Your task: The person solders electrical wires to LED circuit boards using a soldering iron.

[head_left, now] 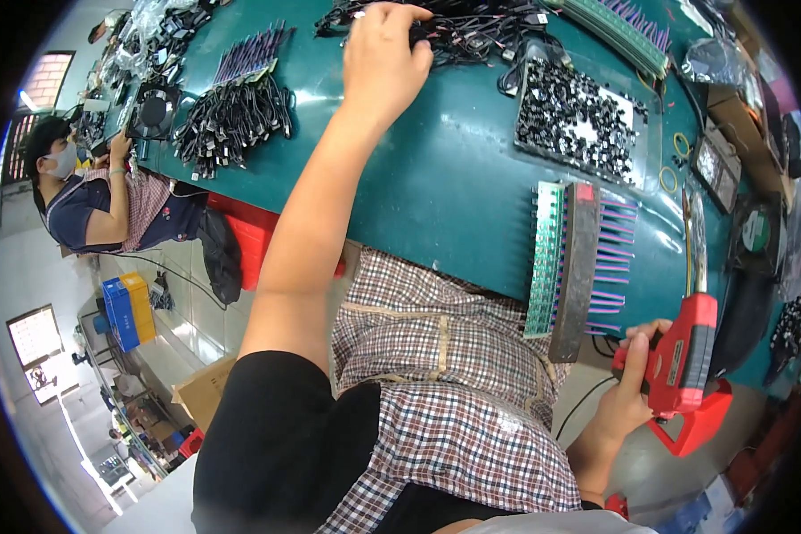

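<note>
My left hand [384, 53] reaches to the far side of the bench, over a pile of black USB cables [472, 36]. Its thumb stands apart from the bent fingers, and no cable shows in its grasp. At the lower right my right hand [630, 383] grips a red and black soldering gun [681, 360], whose long metal shank points away from me. To the left of that gun a green circuit-board strip [544, 258] lies beside a dark bar [577, 267], with several purple and pink wires [616, 258] sticking out to the right.
A clear tray [587, 120] of small black and silver connectors lies at the right. Another wired board strip [627, 36] sits beyond it. A bundle of black cables [236, 120] rests at the left. A co-worker [107, 196] in a mask sits there, near a small fan [154, 111].
</note>
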`<state>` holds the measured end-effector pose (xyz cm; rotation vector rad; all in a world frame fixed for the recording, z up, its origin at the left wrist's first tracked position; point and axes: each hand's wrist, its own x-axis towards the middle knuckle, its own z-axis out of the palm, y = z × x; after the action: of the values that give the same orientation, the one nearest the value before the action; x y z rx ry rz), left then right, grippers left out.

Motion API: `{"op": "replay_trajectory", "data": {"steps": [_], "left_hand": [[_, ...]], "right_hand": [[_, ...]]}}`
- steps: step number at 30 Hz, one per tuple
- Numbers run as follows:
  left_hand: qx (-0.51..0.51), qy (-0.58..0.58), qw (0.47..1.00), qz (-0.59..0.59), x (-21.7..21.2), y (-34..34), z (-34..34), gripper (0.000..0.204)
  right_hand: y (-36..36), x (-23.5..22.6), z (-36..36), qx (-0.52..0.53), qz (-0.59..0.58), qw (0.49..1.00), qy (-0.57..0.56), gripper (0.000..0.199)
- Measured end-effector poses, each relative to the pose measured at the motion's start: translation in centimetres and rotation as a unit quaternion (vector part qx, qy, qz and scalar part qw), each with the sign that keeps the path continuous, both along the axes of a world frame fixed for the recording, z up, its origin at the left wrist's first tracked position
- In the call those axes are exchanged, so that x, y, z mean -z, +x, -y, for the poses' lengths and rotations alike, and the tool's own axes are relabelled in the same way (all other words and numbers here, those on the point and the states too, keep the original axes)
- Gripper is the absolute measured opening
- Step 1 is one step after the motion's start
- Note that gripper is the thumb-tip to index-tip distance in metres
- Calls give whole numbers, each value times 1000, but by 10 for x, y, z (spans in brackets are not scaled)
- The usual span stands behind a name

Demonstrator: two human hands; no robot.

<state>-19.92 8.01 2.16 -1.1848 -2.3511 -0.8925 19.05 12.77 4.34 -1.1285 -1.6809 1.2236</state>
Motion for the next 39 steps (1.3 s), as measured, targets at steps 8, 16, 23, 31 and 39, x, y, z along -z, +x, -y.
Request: {"op": "replay_trajectory", "data": {"steps": [8, 16, 23, 31, 39], "left_hand": [[61, 101, 992, -43, 32, -22, 4, 15], [79, 142, 987, 19, 10, -11, 1, 10], [127, 426, 860, 252, -52, -9, -3, 11], [192, 18, 970, 147, -40, 80, 8, 10], [246, -70, 949, 185, -18, 135, 7, 8]], "right_hand": [[-6, -17, -1, 32, -10, 999, -13, 30], [-10, -22, -6, -16, -38, 999, 25, 25], [-12, -36, -9, 17, -52, 998, 17, 28], [-5, -39, -10, 20, -59, 997, -55, 34], [18, -40, 7, -93, -17, 990, -109, 36]]}}
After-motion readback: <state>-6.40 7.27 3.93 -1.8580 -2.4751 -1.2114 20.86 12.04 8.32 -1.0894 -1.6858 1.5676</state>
